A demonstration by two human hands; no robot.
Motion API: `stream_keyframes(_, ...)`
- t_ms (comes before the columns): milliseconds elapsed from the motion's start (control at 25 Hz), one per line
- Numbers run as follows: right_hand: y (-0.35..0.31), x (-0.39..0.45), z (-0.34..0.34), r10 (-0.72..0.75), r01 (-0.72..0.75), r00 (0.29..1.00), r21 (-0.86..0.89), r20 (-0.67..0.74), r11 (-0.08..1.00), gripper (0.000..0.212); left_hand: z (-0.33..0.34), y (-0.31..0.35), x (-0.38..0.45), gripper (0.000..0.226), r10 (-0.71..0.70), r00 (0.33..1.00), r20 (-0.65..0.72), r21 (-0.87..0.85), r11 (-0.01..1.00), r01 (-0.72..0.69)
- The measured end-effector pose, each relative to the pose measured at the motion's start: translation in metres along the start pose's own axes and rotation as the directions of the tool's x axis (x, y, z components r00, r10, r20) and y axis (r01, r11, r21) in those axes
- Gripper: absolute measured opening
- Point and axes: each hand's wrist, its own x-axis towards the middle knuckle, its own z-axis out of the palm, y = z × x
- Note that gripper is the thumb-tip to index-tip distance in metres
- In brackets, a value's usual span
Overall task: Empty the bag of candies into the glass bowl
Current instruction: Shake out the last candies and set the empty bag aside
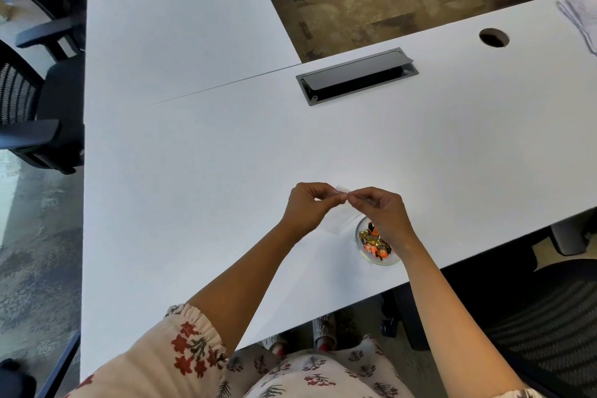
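Note:
A small clear plastic bag (339, 220) hangs between my two hands above the white table. My left hand (310, 207) pinches its top edge from the left, and my right hand (381, 207) pinches the same edge from the right, fingertips almost touching. The bag looks flat and see-through, with no candies visible inside. Just below my right hand stands the small glass bowl (387, 260), near the table's front edge. It holds several orange and gold wrapped candies (374, 241). My right wrist covers part of the bowl.
A grey cable hatch (355, 74) is set into the white table (226, 171) behind my hands, with a round cable hole (493, 37) to its right. Folded papers (581, 19) lie at the far right. Black office chairs stand at the left (29, 100) and lower right (549, 317).

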Motion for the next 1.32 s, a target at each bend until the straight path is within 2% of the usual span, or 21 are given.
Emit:
stream_keyframes(280,-0.001,-0.002,0.007,-0.101,0.095,0.994,-0.172,-0.027,0.98,0.019,0.004,-0.001,-0.005,0.013,0.028,0.999,-0.022,0.019,0.999,-0.028)
stream_keyframes(360,-0.001,-0.001,0.007,-0.123,0.114,0.992,-0.185,-0.034,0.976,0.017,0.004,-0.001,-0.007,0.017,0.011,1.0,-0.006,-0.012,1.0,-0.011)
stream_keyframes(520,0.002,0.002,0.0,-0.055,0.052,0.998,-0.172,-0.014,0.984,0.007,-0.001,-0.001,-0.008,0.024,-0.065,0.998,-0.005,-0.078,0.995,0.064)
stream_keyframes(840,0.006,0.001,0.005,-0.055,0.024,0.994,-0.302,-0.094,0.953,0.006,-0.001,-0.002,-0.009,0.022,-0.045,0.995,-0.091,-0.048,0.998,0.041)
stream_keyframes(1160,0.007,-0.002,0.017,-0.069,0.039,0.992,-0.257,-0.106,0.966,0.003,-0.01,-0.006,-0.017,0.024,-0.103,0.985,-0.135,-0.133,0.987,0.085)
stream_keyframes(1320,0.01,-0.005,0.023,-0.066,0.056,0.997,-0.211,-0.037,0.976,0.015,-0.025,-0.012,-0.022,0.025,-0.147,0.978,-0.146,-0.172,0.978,0.122)
